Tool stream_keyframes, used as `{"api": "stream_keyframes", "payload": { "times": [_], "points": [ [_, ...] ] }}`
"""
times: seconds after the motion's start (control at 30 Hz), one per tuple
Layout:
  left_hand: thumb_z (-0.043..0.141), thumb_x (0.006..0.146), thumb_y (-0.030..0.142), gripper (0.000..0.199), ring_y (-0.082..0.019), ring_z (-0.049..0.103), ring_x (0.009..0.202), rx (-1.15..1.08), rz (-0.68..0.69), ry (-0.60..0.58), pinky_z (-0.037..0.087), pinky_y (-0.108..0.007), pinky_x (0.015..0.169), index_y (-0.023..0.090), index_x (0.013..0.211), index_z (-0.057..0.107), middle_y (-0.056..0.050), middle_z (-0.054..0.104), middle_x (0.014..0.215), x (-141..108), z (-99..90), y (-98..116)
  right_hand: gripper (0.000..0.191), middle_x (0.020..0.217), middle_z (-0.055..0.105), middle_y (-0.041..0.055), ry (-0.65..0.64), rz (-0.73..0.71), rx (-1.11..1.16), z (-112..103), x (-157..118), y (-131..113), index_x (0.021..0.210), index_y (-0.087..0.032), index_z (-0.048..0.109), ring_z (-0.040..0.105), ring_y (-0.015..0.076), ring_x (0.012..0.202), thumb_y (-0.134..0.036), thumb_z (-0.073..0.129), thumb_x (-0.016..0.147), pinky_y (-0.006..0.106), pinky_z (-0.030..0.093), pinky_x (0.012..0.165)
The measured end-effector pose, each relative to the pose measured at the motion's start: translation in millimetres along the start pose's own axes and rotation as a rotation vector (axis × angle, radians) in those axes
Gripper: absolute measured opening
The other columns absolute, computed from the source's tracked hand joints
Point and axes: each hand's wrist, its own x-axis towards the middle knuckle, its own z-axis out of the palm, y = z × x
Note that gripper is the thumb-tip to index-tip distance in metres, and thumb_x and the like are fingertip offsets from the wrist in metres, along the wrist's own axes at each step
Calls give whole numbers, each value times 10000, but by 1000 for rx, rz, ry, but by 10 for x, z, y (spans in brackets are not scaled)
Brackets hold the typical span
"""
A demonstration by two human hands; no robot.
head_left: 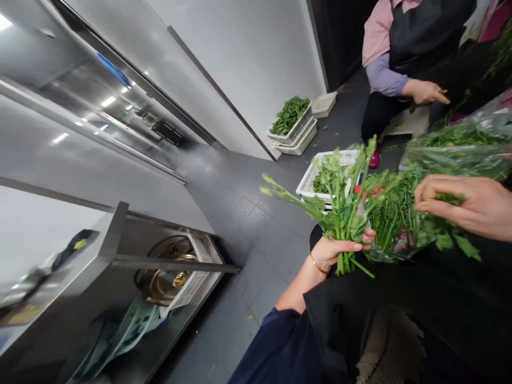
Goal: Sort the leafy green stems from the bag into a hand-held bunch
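Clasping a leafy bunch [340, 213] by its stems in the left hand [328, 249], just this side of the white basket [306, 182]; gripping greenery [450, 198] in the curled right hand [474, 205], right of that basket. Best to hold lightly, sparing tender leaves. Note greens inside the basket, more in the clear bag [468, 160] to its right, leaves heaped in stacked crates [302, 140] beyond.

Bunch of greens [340, 216] gripped in the left hand [333, 249]

The stems rise through the fist, their cut ends poking out below. The right hand [476, 205] is curled around a few leaves [450, 198], near a heap of greens [394, 218]. Beyond the bunch, a white basket [307, 181] with greens stands on the dark floor [260, 229]. Stacked baskets [300, 140] sit by the wall [264, 69]. A person [416, 42] in a black apron is at upper right; at left, a glass lid [166, 282] lies under a steel table [116, 234].
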Motion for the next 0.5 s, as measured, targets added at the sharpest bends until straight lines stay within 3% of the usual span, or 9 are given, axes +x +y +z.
{"api": "stream_keyframes", "payload": {
  "times": [0.1,0.17,0.23,0.37,0.5],
  "points": [
    [851,561,250,382,-217,710,780,-26,-92,-31,555,-331,782,84,883,728,-120,740,880,-18,13,-24,313,783,631,26,52,-214,-228,225,117,-100,866,-184,573,531,115,623,-472,486,956,262,345,581],
    [848,561,274,426,-206,702,676,-42,-144,-43,557,-308,696,72,914,721,-108,732,770,-41,-6,-21,222,850,663,40,-34,-307,-344,378,146,-91,977,-190,601,588,133,696,-332,431,983,255,324,567],
    [840,570,298,480,-209,701,646,-39,-164,-43,558,-300,649,59,967,713,-117,733,759,-60,-45,1,233,808,654,33,-138,-338,-432,457,130,-15,950,-195,618,611,139,721,-239,391,979,250,301,549],
    [817,603,316,499,-196,677,567,4,-166,8,548,-293,555,61,1016,700,-116,733,752,-62,-140,68,254,817,671,7,-174,-363,-502,350,16,284,956,-246,661,616,131,651,-274,409,946,231,281,513],
    [824,591,291,386,-76,498,399,30,-67,45,431,-223,441,65,880,704,-55,671,616,-26,-171,106,269,776,672,10,-303,-240,-595,209,-84,485,924,-273,684,625,165,610,-258,423,862,239,218,482]
  ]
}}
